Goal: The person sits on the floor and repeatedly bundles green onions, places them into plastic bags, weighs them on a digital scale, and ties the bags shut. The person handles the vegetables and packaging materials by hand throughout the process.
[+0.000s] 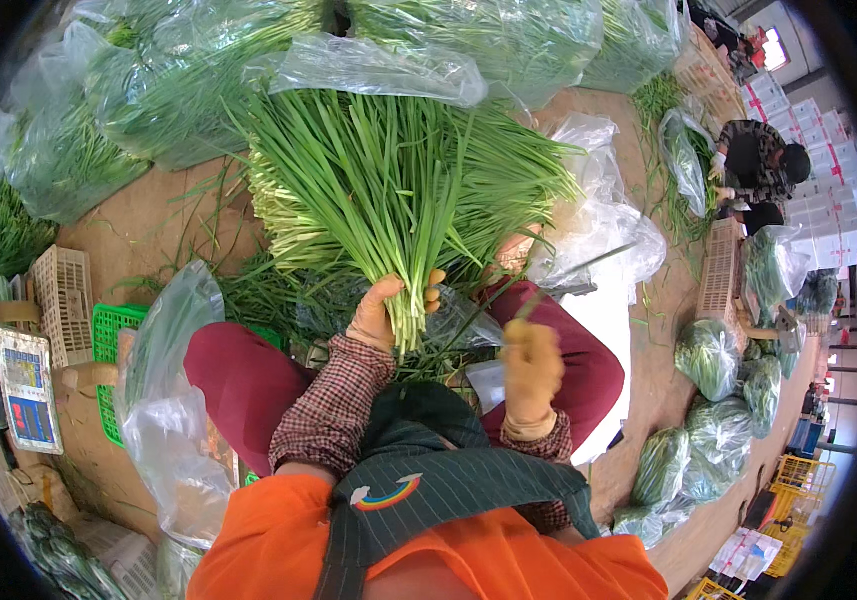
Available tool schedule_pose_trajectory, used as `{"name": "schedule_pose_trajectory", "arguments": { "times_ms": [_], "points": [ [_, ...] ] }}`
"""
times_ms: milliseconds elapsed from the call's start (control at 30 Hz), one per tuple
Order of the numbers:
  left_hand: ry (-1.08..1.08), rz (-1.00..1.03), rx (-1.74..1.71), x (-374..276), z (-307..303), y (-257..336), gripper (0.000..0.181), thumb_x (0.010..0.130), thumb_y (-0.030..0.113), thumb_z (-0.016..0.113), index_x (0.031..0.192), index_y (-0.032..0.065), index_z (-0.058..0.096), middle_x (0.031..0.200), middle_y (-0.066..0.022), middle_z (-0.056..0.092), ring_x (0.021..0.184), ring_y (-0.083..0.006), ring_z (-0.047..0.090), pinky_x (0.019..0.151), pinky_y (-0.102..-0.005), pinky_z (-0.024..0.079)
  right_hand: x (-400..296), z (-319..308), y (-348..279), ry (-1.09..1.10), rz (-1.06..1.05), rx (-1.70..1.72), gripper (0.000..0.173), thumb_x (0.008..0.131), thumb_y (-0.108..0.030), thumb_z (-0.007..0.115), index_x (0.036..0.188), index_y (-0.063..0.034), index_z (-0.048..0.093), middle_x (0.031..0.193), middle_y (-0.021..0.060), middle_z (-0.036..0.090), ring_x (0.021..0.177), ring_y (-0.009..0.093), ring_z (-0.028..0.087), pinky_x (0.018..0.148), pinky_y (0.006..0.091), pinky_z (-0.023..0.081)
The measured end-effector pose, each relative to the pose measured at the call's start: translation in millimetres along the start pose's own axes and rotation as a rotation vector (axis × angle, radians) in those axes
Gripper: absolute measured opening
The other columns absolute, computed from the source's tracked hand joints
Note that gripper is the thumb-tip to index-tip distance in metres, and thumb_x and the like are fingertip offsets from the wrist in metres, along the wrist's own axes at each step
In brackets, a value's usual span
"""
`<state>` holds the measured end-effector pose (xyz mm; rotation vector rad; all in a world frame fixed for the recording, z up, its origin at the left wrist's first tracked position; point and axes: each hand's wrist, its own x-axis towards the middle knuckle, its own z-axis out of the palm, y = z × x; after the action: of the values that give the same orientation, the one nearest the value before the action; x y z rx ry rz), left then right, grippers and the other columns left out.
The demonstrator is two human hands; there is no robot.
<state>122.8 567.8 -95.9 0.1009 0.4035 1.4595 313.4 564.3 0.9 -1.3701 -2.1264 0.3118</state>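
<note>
My left hand [391,300], in a tan glove, grips a bunch of garlic chives [391,195] by its pale stem ends, the green leaves fanning away from me. Between my knees, my gloved right hand [532,367] is blurred, its fingers curled. A thin chive leaf [586,264] sticks out from its fingertips toward the upper right. Beyond the held bunch lies a pile of chives [289,225], stem ends to the left, with a plastic sheet [383,71] over its far side. Loose leaves [263,292] are strewn beneath my hands.
Large clear bags of chives [165,97] stand along the far side. At left are a digital scale [27,390], a beige crate [64,304] and a green basket [117,330]. Clear plastic [601,202] lies at right, near bagged greens [706,360]. A person [758,161] works farther right.
</note>
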Motion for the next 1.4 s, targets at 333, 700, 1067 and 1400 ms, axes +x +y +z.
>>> {"name": "schedule_pose_trajectory", "arguments": {
  "times_ms": [333, 700, 1067, 1400],
  "points": [
    [0.019, -0.071, -0.067, -1.5, -17.9, -2.8, 0.045, 0.076, 0.018, 0.057, 0.117, 0.0014, 0.05, 0.109, -0.0122, 0.058, 0.098, -0.026, 0.057, 0.09, -0.0395, 0.044, 159.4, 99.6, -95.6, -0.308, -0.529, -0.164, 0.045, 0.072, -0.013, 0.063, 0.116, -0.0121, 0.053, 0.077, 0.0132, 0.054, 0.074, 0.032, 0.054, 0.064, 0.0386, 0.045],
    [-0.074, 0.0, -0.063, -16.9, -13.6, 11.7, 0.07, 0.072, 0.038, 0.063, 0.126, -0.0007, 0.041, 0.111, -0.0223, 0.056, 0.087, -0.0257, 0.062, 0.075, -0.036, 0.053, 128.2, 9.1, 34.8, -0.633, 0.345, 0.14, 0.039, 0.072, -0.03, 0.066, 0.1, -0.0034, 0.06, 0.093, 0.0108, 0.063, 0.087, 0.018, 0.059, 0.072, 0.0275, 0.045],
    [0.041, -0.037, 0.103, -12.3, -23.4, 10.3, 0.06, 0.071, 0.033, 0.062, 0.12, 0.0005, 0.048, 0.107, -0.0136, 0.06, 0.092, -0.0236, 0.06, 0.079, -0.0356, 0.05, 64.5, 108.5, 17.1, -0.313, 0.451, 0.693, 0.027, 0.087, -0.025, 0.05, 0.089, 0.0009, 0.054, 0.073, 0.0179, 0.055, 0.067, 0.033, 0.054, 0.063, 0.0427, 0.043],
    [0.172, -0.036, -0.053, -3.0, -27.6, -8.5, 0.037, 0.074, 0.021, 0.06, 0.106, 0.0034, 0.054, 0.101, -0.0101, 0.059, 0.093, -0.0245, 0.056, 0.084, -0.0365, 0.046, 60.8, 93.3, -22.9, -0.321, 0.02, -0.209, 0.06, 0.082, -0.049, 0.048, 0.114, 0.0023, 0.05, 0.114, 0.0144, 0.052, 0.106, 0.032, 0.045, 0.085, 0.0457, 0.034]
  ]
}}
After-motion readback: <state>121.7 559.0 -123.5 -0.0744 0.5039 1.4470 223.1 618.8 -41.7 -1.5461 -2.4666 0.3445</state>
